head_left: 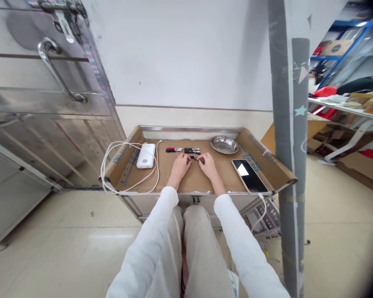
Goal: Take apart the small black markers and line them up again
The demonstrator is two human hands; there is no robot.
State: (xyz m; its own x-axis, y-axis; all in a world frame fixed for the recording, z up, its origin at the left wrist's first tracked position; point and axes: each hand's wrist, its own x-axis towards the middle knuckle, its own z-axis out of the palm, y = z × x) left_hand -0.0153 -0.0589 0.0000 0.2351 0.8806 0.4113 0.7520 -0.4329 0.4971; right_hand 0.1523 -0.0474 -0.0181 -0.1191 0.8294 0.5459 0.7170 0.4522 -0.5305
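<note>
My left hand (180, 166) and my right hand (207, 165) are close together over the cardboard-lined tabletop (170, 176), fingers bent and pinched. Between their fingertips is a short black piece (193, 157) that looks like part of a pen; the fingers partly hide it. Just beyond lie a few black pens (192, 150) with silvery ends. Left of these are a red pen and a black pen (173, 150), side by side.
A white power bank (146, 156) with a looping white cable (158, 165) lies at left. A round steel dish (224, 145) and a plugged-in phone (249, 176) are at right. Cardboard walls edge the table; a grey wrapped pillar (299, 165) stands beside it.
</note>
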